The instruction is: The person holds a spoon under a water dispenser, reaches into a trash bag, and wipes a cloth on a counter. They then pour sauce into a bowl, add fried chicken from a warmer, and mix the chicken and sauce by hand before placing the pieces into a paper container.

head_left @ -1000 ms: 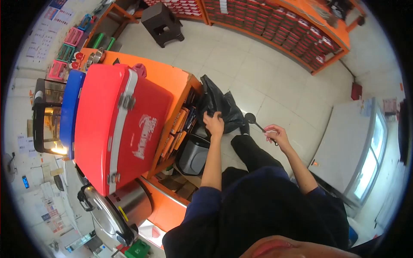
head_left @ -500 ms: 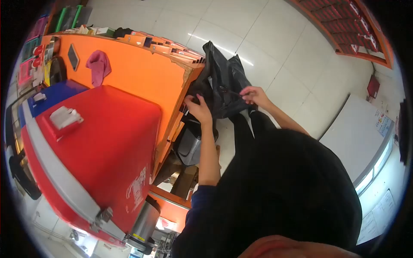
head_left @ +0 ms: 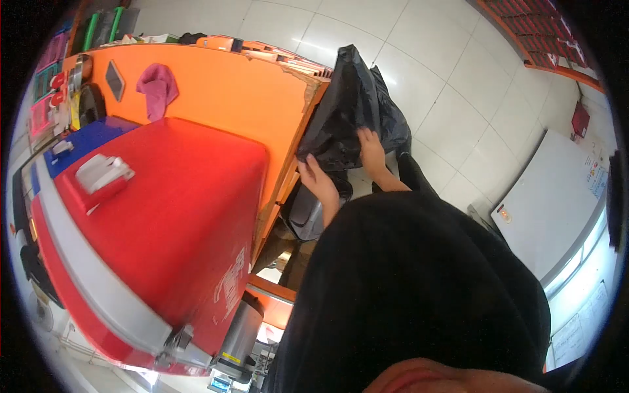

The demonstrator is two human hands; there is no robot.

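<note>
A black plastic bag [head_left: 347, 111] hangs between my hands, above the tiled floor and beside the end of the orange counter. My left hand [head_left: 319, 181] is at the bag's lower left edge, its fingertips closed on the plastic. Near the bag's lower middle, my right hand [head_left: 373, 152] grips the plastic, with some fingertips hidden in the folds. Below the bag is a grey and black bin [head_left: 308, 213], partly covered by it.
A big red box [head_left: 177, 190] with a white packet [head_left: 101, 173] on it fills the left. The orange counter [head_left: 216, 85] has a pink cloth [head_left: 157, 90] hanging on it. A white board-like surface [head_left: 550, 196] stands at the right.
The bag is spread wider and reaches further left, over the counter's end. My right hand has moved left and down, closer to my left hand. The view has shifted slightly.
</note>
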